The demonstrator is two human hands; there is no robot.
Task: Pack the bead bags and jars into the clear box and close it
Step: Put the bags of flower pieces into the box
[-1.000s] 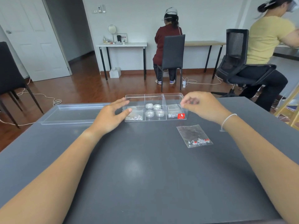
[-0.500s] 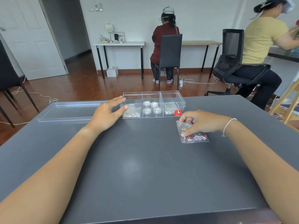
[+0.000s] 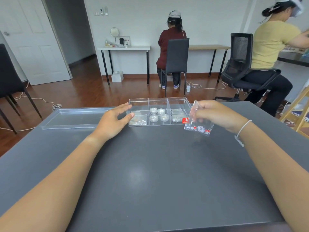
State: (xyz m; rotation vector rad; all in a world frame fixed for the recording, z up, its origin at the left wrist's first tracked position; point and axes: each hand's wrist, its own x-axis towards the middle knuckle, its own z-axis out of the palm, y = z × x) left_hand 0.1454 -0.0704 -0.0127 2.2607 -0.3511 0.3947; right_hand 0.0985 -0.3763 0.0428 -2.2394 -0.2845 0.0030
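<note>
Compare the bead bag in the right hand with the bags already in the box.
The held bead bag hangs in the air, pinched by the right hand; the packed bags lie flat in the clear box.
The held bag shows red and white beads; the packed bags look pale.
Both are small clear plastic bags.

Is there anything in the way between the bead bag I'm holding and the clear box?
Nothing visible. The bead bag hangs from the right hand just right of the open clear box; its lid lies off to the left.
</note>
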